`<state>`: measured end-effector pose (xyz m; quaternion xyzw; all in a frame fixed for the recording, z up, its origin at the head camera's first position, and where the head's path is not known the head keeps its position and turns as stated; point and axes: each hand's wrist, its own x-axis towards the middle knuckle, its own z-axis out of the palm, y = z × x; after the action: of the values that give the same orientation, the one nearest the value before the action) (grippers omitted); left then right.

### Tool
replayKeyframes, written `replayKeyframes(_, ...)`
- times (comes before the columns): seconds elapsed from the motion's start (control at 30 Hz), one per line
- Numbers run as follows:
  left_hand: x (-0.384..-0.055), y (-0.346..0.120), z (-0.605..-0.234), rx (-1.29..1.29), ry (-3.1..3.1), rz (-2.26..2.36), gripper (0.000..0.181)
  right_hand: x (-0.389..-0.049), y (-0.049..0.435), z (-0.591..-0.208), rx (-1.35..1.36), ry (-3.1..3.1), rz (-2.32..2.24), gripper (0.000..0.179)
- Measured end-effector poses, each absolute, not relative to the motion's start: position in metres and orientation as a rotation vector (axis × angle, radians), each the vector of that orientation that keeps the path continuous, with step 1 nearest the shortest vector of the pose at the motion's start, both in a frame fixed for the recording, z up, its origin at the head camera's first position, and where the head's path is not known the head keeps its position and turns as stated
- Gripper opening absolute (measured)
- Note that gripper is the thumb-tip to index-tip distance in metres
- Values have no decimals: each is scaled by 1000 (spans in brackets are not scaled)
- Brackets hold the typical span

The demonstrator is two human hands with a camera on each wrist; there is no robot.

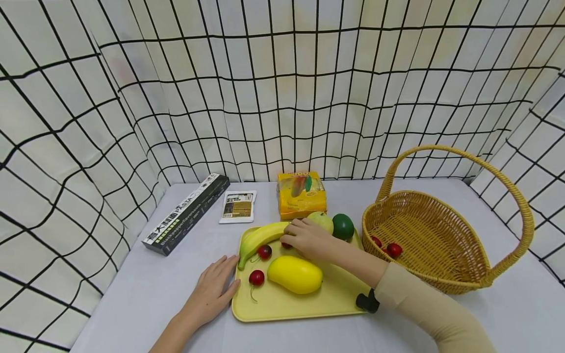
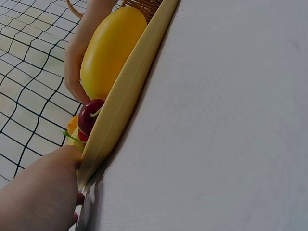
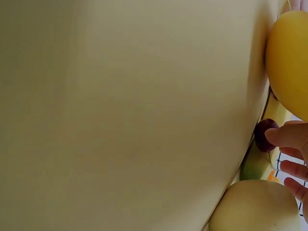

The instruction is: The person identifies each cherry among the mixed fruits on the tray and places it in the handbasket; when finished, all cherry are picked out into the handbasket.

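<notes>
On a pale yellow tray (image 1: 282, 311) lie a banana (image 1: 260, 239), a yellow mango (image 1: 295, 275), cherries (image 1: 256, 278), a pale yellow-green fruit (image 1: 322, 221) and a dark green round fruit (image 1: 343, 227). My right hand (image 1: 309, 239) reaches over the tray from the right. It pinches a dark red cherry (image 3: 264, 135) between the banana and the mango; the thumb shows against it in the right wrist view, while the far side of the grip is partly hidden. My left hand (image 1: 215, 289) rests at the tray's left edge, fingers extended, thumb touching the rim.
A wicker basket (image 1: 428, 240) with a tall handle stands right of the tray, several red cherries (image 1: 394, 250) inside. Behind the tray are a yellow package (image 1: 302, 195), a small sachet (image 1: 238, 206) and a long black pasta box (image 1: 187, 214). Black wire grid (image 1: 282, 78) encloses the table.
</notes>
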<state>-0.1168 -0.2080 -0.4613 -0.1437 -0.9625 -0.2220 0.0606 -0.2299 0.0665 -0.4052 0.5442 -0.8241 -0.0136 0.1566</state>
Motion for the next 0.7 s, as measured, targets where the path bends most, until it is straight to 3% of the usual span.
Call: replayKeyframes(0.7, -115, -209, -461, -459, -2877, -672, 56, -235, 64, -413, 1567, -2339, -62, 20)
